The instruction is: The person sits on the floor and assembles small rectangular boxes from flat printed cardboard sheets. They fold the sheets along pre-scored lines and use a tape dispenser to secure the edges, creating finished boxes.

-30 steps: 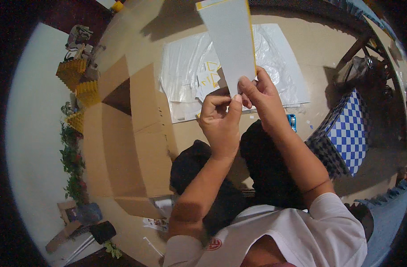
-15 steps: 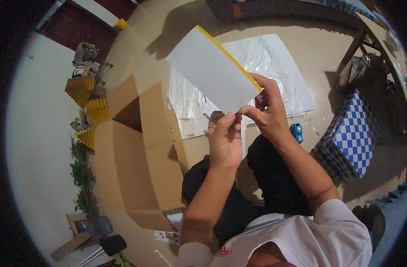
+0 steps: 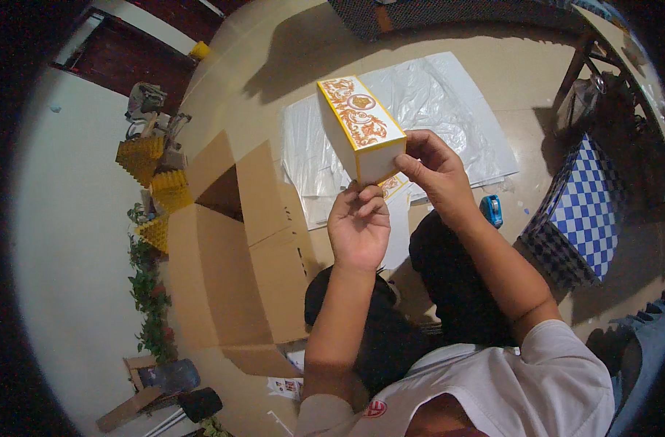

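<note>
A long white carton point(image 3: 361, 111) with yellow edges and an orange scroll pattern on its upper face is held up over the floor, tilted, its plain white end toward me. My right hand point(image 3: 443, 176) grips the carton's near right end, thumb on the white end face and fingers behind. Under the near lower corner, my left hand point(image 3: 359, 231) has its fingers curled against the carton, palm facing up. Below the carton, part of another orange-patterned piece point(image 3: 395, 186) shows by a white sheet. The carton's underside is hidden.
A big open cardboard box point(image 3: 234, 291) stands left. Ahead, clear plastic film point(image 3: 441, 102) lies over white sheets. A small blue tape dispenser-like object point(image 3: 492, 210) rests right of my knee, near a blue-and-white checkered stack point(image 3: 584, 211). Plants point(image 3: 150, 313) line the left wall.
The carton has turned from a plain white side to its patterned face and end. My left fingers have shifted under its corner; my right hand still holds the right side.
</note>
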`<state>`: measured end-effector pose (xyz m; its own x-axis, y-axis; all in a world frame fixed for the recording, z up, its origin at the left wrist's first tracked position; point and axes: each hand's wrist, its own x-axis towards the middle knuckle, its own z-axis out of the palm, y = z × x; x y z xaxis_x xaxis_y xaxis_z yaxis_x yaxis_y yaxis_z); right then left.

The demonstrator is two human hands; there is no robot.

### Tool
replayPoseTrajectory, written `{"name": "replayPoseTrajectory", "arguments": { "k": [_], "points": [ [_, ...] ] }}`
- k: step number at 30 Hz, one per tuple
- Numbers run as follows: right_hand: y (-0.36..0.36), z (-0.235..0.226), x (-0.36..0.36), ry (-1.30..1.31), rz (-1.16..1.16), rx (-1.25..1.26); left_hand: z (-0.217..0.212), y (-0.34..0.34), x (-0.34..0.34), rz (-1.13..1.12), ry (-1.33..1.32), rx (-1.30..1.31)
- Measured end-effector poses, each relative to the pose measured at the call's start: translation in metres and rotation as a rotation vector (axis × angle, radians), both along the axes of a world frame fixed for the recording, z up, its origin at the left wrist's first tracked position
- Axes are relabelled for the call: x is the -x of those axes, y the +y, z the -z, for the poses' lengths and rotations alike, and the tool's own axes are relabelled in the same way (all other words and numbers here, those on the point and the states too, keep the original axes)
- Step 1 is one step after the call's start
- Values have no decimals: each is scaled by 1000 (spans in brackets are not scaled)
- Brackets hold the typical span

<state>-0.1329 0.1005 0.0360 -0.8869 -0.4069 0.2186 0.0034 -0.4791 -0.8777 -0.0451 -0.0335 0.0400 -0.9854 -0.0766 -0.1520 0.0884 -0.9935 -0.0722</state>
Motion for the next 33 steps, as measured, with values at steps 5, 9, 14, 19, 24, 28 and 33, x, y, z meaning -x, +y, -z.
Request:
{"name": "replayPoseTrajectory", "arguments": {
  "k": [5, 9, 14, 19, 24, 28, 33],
  "points": [
    [-1, -2, -3, 177, 101, -85, 9, -1, -2, -15, -114, 374],
    [2, -6, -16, 366, 178, -200, 9, 4, 2, 26, -295, 525],
    [4, -10, -16, 558, 210, -319, 4, 6, -1, -9, -321, 513],
    [5, -14, -20, 672, 199, -365, -7, 8, -5, 17, -315, 619],
    [4, -12, -20, 731, 191, -422, -6, 1, -6, 49, -234, 662],
    [5, -13, -25, 687, 153, -405, -10, 4, -13, 99, -182, 686],
    [6, -12, -26, 483, 29, -371, -8, 9, -11, 132, -193, 607]
  ]
}}
